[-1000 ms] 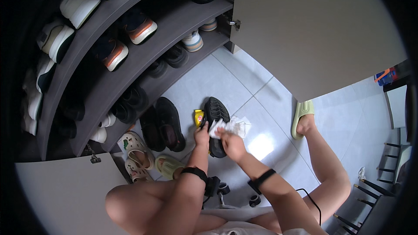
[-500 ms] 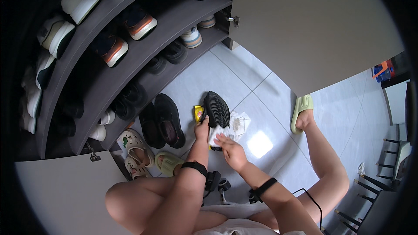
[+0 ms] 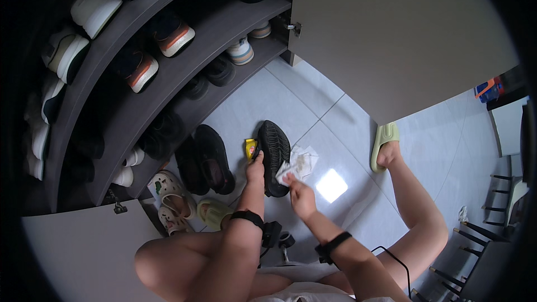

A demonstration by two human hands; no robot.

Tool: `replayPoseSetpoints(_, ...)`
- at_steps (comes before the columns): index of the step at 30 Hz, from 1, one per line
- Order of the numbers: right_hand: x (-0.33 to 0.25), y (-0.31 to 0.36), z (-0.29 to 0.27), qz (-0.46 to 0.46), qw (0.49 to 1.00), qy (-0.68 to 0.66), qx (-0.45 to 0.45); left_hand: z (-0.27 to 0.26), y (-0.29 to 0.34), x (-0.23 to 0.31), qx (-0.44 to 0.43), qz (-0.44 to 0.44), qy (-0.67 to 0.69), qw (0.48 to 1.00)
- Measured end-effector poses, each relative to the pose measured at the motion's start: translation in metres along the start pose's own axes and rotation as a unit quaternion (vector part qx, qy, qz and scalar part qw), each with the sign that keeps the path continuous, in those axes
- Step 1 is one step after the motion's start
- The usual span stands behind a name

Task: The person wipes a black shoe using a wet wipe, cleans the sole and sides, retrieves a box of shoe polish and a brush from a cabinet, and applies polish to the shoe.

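Note:
A black shoe [image 3: 274, 148] is turned so its ribbed sole faces up, low over the tiled floor. My left hand [image 3: 255, 169] grips it along its left edge; some of those fingers are hidden behind the shoe. At the sole's right edge, my right hand [image 3: 302, 197] pinches a crumpled white wipe [image 3: 285, 174]. Another white wipe [image 3: 306, 160], marked with brownish dirt, lies on the floor just right of the shoe. A small yellow packet [image 3: 249, 147] shows beside the shoe's left edge, partly covered by it.
A pair of black shoes [image 3: 215, 159] stands to the left, near cream clogs [image 3: 174, 196]. Beyond them rises a dark shoe cabinet [image 3: 224, 28] filled with shoes. Its open doors flank me, one door [image 3: 391, 33] at far right and another [image 3: 89, 251] at near left. Chairs [image 3: 475, 235] stand at right.
My right hand has drawn the wipe from across the sole's heel part to its right edge, bunching the wipe in its fingers. More of the sole now shows. My left hand keeps its grip.

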State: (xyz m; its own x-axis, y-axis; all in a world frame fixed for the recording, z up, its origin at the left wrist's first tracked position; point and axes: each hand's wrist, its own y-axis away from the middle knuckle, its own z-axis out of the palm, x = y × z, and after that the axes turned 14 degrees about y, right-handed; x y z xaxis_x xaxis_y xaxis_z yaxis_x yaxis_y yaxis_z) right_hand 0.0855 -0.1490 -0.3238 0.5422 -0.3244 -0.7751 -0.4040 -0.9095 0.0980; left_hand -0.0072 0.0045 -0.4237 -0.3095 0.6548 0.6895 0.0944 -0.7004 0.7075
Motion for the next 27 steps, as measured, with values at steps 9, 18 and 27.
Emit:
replayPoseSetpoints(9,-0.011,0.021,-0.077,-0.242,0.920,0.219,-0.216,0.023,0.035,0.025,-0.008,-0.145,0.054,0.988)
replayPoseSetpoints(18,-0.082,-0.100,-0.219,0.063,0.974,-0.216,0.004,0.086,0.135,0.149,-0.463,-0.003,-0.099,0.881)
replayPoseSetpoints(27,-0.149,-0.137,-0.275,0.109,0.897,-0.428,-0.017,0.114,0.231,0.244,-0.428,0.182,-0.063,0.883)
